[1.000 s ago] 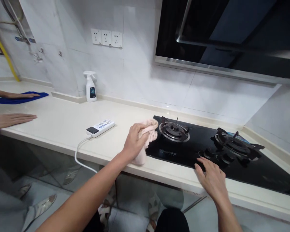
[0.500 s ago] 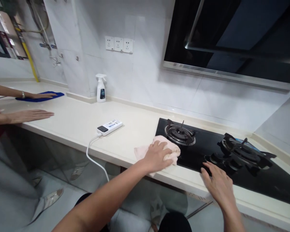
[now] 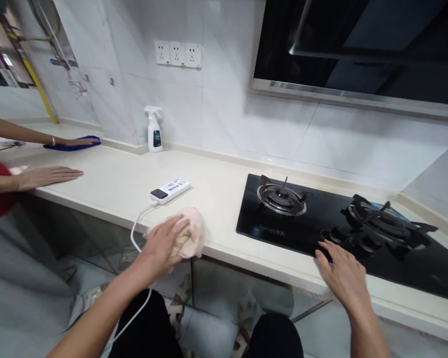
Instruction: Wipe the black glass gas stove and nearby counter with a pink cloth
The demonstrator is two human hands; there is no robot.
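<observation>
My left hand (image 3: pixel 163 244) presses a pale pink cloth (image 3: pixel 191 234) onto the front edge of the cream countertop (image 3: pixel 108 184), left of the black gas hob (image 3: pixel 321 223). Its fingers curl over the cloth. My right hand (image 3: pixel 341 276) lies flat with fingers spread on the counter's front edge, its fingertips touching the hob's glass near the knobs (image 3: pixel 343 237). Two burners sit on the hob, a left burner (image 3: pixel 281 194) and a right burner (image 3: pixel 386 221).
A white power strip (image 3: pixel 170 191) with its cable (image 3: pixel 134 233) lies near the cloth. A spray bottle (image 3: pixel 154 130) stands by the wall. At far left another person's hands (image 3: pixel 50 175) rest on the counter, one on a blue cloth (image 3: pixel 72 144). A range hood (image 3: pixel 358 49) hangs above.
My left hand has swept the pink cloth leftward, off the hob's corner and along the counter's front edge to below the power strip. My right hand has stayed in place.
</observation>
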